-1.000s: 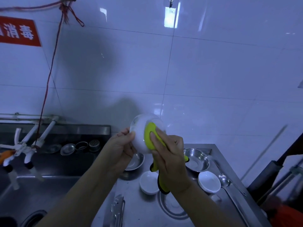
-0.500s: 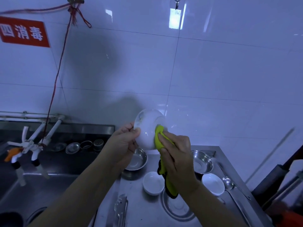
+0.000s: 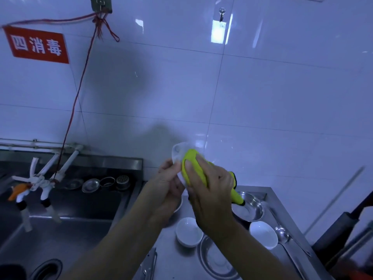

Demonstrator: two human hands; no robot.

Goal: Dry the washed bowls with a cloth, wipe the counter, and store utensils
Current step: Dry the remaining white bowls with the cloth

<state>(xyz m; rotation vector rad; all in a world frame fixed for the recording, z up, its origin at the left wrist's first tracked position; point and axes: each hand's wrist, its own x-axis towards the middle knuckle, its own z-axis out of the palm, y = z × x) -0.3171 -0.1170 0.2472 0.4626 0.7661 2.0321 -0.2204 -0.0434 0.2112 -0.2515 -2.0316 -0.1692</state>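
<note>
White-tiled wall behind steel table (image 3: 173, 265). Left hand (image 3: 168, 183) grips white bowl (image 3: 179, 156) at rim, held above table; right hand (image 3: 210, 190) presses yellow cloth (image 3: 193, 166) into it. Bowl likely wet, slippery, breakable: hold rim firmly.

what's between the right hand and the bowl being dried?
Head view: the yellow cloth lies between the right hand and the white bowl; the left hand grips the bowl's edge.

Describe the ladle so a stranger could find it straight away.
Start at the steel counter right of the sink. Along its right edge, beside a white bowl, lies the ladle. It alone has a small shiny round cup with a long thin handle.
</note>
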